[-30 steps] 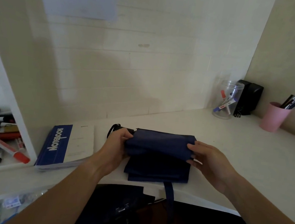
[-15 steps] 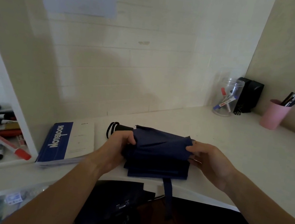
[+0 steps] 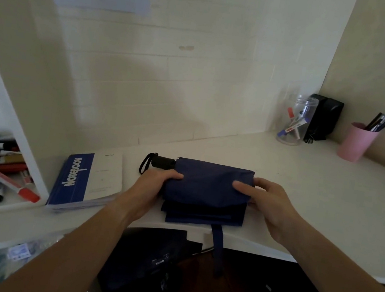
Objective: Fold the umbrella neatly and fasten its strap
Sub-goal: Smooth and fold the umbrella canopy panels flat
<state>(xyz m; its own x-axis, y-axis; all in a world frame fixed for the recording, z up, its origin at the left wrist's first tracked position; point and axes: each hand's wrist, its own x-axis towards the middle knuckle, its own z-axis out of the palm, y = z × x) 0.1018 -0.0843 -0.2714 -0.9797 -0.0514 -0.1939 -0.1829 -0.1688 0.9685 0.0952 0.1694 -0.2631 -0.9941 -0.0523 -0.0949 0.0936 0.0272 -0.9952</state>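
Fabric stays bundled because we pinch each end: our left hand [image 3: 156, 185] closes its grip on the umbrella [image 3: 207, 192] near the handle [image 3: 162, 162], our right hand [image 3: 269, 206] closes on the far end. The umbrella lies at the tabletop [image 3: 315, 200] near edge, long axis from 9 to 3 o'clock, handle pointing toward 9. The strap [image 3: 218, 248] hangs loose toward 6, unfastened.

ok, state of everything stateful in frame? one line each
umbrella: collapsed, canopy folded flat on the desk, not yet rolled
strap: unfastened, hanging over the desk edge
left hand: gripping the umbrella's handle end
right hand: gripping the tip end
notebook: closed, lying flat
clear jar: lidless, holding markers
pink cup: upright, holding pens
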